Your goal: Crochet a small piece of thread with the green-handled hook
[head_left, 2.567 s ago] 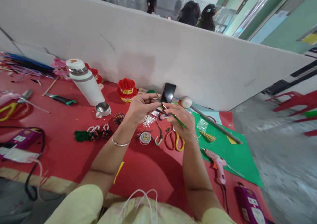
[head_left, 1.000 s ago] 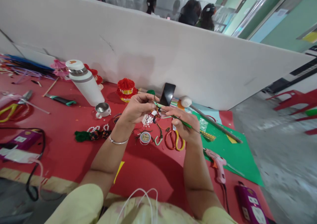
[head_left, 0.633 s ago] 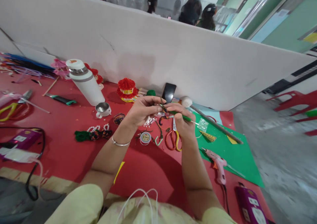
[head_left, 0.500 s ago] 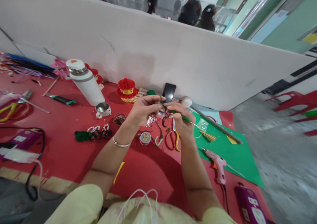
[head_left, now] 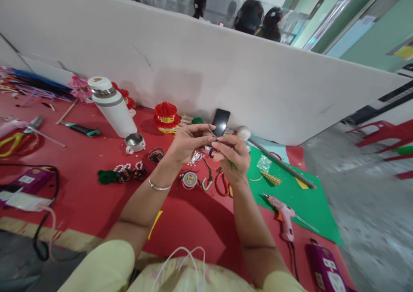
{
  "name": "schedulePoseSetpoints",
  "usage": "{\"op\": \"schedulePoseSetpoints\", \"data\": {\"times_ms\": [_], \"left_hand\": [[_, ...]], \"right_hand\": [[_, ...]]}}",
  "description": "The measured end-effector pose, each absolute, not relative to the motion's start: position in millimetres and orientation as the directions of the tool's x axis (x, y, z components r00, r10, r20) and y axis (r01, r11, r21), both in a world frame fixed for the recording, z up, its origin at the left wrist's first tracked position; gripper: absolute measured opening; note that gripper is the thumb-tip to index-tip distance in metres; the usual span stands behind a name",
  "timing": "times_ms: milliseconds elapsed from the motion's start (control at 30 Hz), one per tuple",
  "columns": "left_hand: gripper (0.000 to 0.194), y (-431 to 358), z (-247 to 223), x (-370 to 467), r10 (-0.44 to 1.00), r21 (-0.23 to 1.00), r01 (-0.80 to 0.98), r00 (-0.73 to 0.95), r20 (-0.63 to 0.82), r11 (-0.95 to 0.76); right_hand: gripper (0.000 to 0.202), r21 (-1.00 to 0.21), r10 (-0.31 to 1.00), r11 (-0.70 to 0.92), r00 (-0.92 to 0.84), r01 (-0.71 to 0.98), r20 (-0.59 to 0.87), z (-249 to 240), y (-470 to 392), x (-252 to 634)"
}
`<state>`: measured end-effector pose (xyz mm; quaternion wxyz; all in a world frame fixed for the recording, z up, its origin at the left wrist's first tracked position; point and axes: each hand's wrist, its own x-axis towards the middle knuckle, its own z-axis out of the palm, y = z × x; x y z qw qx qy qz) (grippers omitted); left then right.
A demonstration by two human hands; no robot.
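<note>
My left hand (head_left: 185, 145) is raised over the table, thumb and fingers pinched on a small dark multicoloured yarn piece (head_left: 212, 153). Close against it, my right hand (head_left: 237, 154) is closed on a crochet hook (head_left: 233, 166); part of its green handle shows below the fingers. The hook's tip is too small to make out. A ball of multicoloured yarn (head_left: 156, 155) lies left of my left wrist. Below the hands are a small round spool (head_left: 189, 179), a pale green hook-shaped piece (head_left: 207, 183) and red-and-yellow scissors (head_left: 221, 184), partly covered by my right hand.
A white flask (head_left: 114, 111) and metal cup (head_left: 134, 142) stand left. Beaded yarn work (head_left: 125, 175) lies nearby. A phone (head_left: 221, 121) leans against the white partition (head_left: 226, 81). On the right are a rod (head_left: 284, 165), a pink glue gun (head_left: 285, 219) and a purple power strip (head_left: 327, 266).
My right hand has turned and its fingers have closed in toward the left fingertips. The hook's green handle has swung from pointing right to pointing down toward my wrist.
</note>
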<state>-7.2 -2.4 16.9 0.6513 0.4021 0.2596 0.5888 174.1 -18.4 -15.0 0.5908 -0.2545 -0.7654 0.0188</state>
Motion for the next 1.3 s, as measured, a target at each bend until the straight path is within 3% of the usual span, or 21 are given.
{"op": "schedulePoseSetpoints", "data": {"times_ms": [100,267,433,500,600,733,967,1300], "left_hand": [[0.039,-0.9,12.1,-2.0,0.981,0.834,-0.549,0.134,0.143,-0.047],[0.038,-0.2,1.4,17.0,0.954,0.835,-0.463,-0.175,0.243,-0.297],[0.037,-5.7,1.0,27.8,0.945,0.830,-0.460,-0.235,0.229,-0.316],[0.039,-8.0,3.6,26.0,0.970,0.815,-0.529,-0.169,0.172,-0.237],[0.041,-9.2,8.5,17.7,0.997,0.755,-0.656,0.070,0.042,0.014],[0.039,-7.1,14.1,4.1,0.968,0.711,-0.678,0.249,-0.014,0.185],[0.036,-3.5,18.9,-10.6,0.963,0.789,-0.591,0.271,-0.005,0.170],[0.035,-3.8,21.3,-13.3,0.970,0.830,-0.540,0.245,-0.004,0.140]], "right_hand": [[0.044,-0.264,0.371,0.850,-0.163,0.455,0.914,-15.9,-18.1,171.0],[0.046,-0.182,0.329,0.803,-0.167,0.567,0.929,-13.9,-17.9,166.0],[0.048,-0.179,0.294,0.798,-0.112,0.575,0.949,-16.2,-18.7,162.4],[0.051,-0.149,0.246,0.796,-0.088,0.586,0.965,-18.8,-18.3,160.7],[0.052,-0.135,0.202,0.813,-0.058,0.567,0.978,-22.5,-16.5,159.7],[0.039,-0.204,0.247,0.876,-0.043,0.437,0.968,-22.3,-12.3,166.5],[0.024,-0.463,0.476,0.878,-0.135,0.116,0.869,-14.9,-1.7,190.5],[0.025,-0.482,0.476,0.875,-0.263,0.044,0.839,-4.8,1.5,203.3]]}}
